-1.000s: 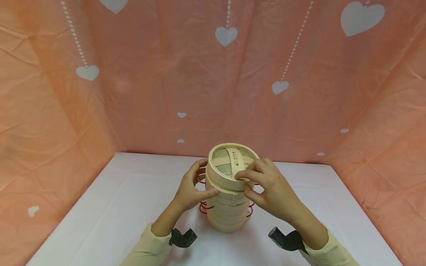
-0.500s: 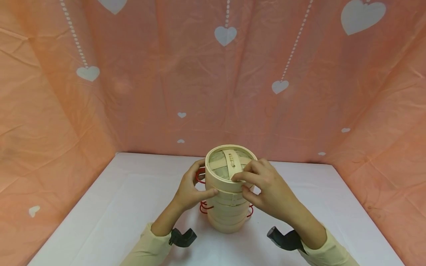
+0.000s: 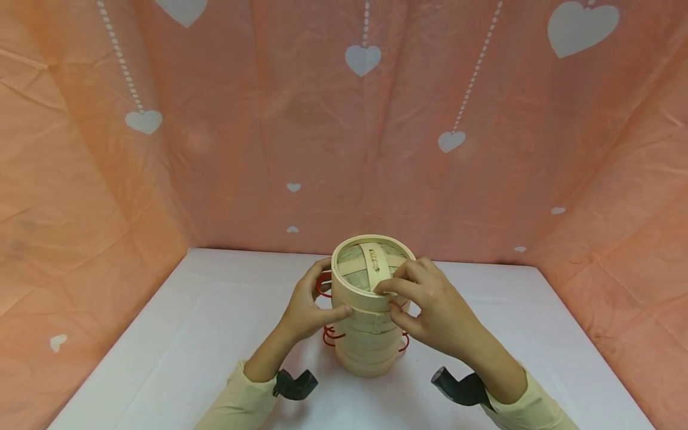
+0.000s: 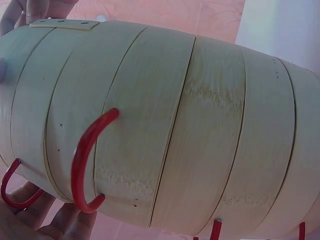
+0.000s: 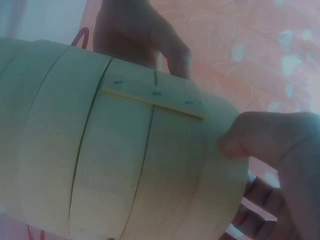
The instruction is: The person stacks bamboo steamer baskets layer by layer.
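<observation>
A round stack of pale bamboo steamer baskets stands upright on the white table. Its woven lid, crossed by flat bamboo straps, sits on top. My left hand holds the upper left side, thumb in front and fingers reaching behind, beside a red loop handle. With the right hand I grip the lid's right front rim, fingers over the edge and thumb against the outer wall. In the right wrist view that thumb lies on the lid's side. The baskets' insides are hidden.
The white table is bounded at the back by a pink-orange cloth printed with white hearts, which also hangs at both sides. More red loops stick out from the stack's sides. A black camera mount sits on each wrist.
The lid has shifted slightly left, with my right hand moving along, and now lines up with the baskets below. My left hand has stayed in place. Little differs over the last half second.
</observation>
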Demonstrator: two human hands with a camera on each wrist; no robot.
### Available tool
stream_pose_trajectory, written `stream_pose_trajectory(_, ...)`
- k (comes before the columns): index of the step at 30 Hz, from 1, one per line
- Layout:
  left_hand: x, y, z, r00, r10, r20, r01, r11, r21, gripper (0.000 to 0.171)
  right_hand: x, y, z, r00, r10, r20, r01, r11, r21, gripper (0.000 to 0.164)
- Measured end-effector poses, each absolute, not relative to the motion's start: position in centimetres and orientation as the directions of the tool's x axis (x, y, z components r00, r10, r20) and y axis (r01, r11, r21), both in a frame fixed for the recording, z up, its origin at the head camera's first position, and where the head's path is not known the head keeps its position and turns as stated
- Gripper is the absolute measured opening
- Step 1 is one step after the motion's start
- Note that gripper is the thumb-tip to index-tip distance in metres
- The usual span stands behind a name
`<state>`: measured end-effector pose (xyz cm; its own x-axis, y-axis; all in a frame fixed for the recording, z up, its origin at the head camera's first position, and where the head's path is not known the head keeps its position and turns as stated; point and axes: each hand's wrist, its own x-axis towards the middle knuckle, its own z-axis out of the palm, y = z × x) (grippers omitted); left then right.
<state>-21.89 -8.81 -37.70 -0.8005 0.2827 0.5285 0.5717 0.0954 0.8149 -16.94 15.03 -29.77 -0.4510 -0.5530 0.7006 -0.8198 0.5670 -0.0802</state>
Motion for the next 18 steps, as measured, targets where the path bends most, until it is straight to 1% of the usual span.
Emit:
stream_pose_trajectory(10, -21.87, -8.81, -37.59, -0.806, 0.284, 0.520, 0.563, 0.095, 0.821, 0.081, -16.65, 15.06, -29.66, -0.467, -0.553, 0.690, -0.810, 0.581, -0.082, 0.027)
stream_pose_trajectory(18, -21.88, -8.84, -37.75, -0.809, 0.278, 0.517, 0.560, 0.099, 0.823, 0.082, -16.62, 15.00, -29.65, -0.469, -0.555, 0.687, -0.812, 0.576, -0.089, 0.028)
